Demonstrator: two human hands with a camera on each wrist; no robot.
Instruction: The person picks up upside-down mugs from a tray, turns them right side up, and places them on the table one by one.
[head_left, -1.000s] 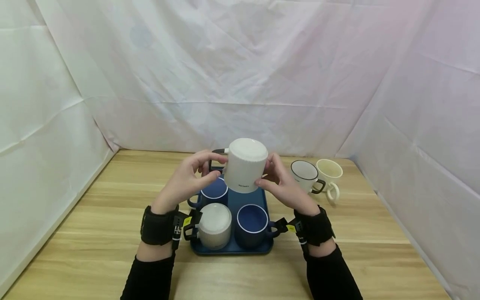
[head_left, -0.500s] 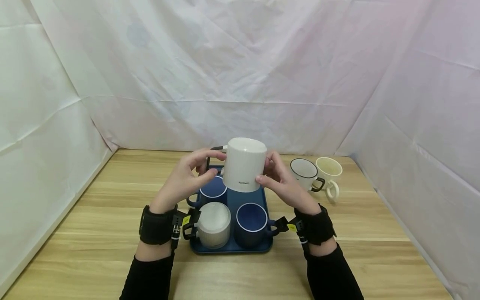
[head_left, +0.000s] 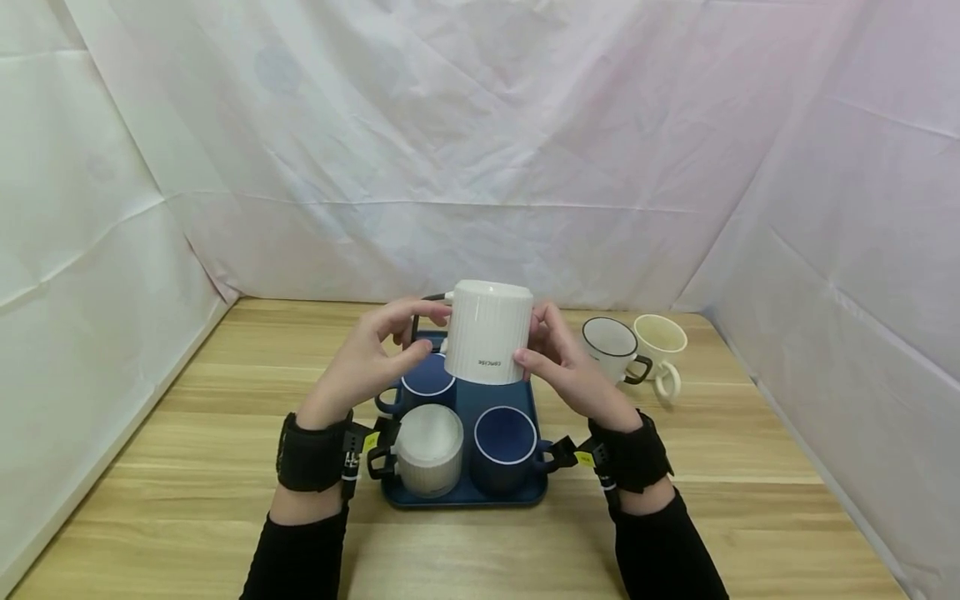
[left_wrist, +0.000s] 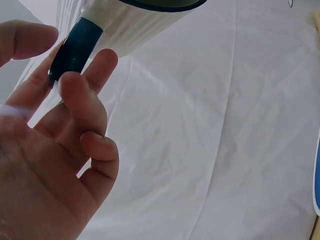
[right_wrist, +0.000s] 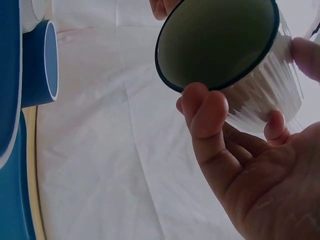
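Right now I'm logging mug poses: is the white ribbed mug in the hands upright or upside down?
Upside down: the white ribbed mug shows its flat base on top and inverted lettering; its opening faces down.

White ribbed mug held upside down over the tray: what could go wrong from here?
1. The white ribbed mug is held only by the fingertips of the left hand and right hand; it might slip onto the blue mugs below.
2. The free slot on the blue tray looks tight, so its black handle may knock the rear blue mug.

Two navy mugs (head_left: 502,446) and an upturned white ribbed mug (head_left: 427,450) are set on a blue tray (head_left: 465,493). A black-rimmed white mug (head_left: 609,348) and a cream mug (head_left: 660,343) are placed together on the wooden table (head_left: 187,467).
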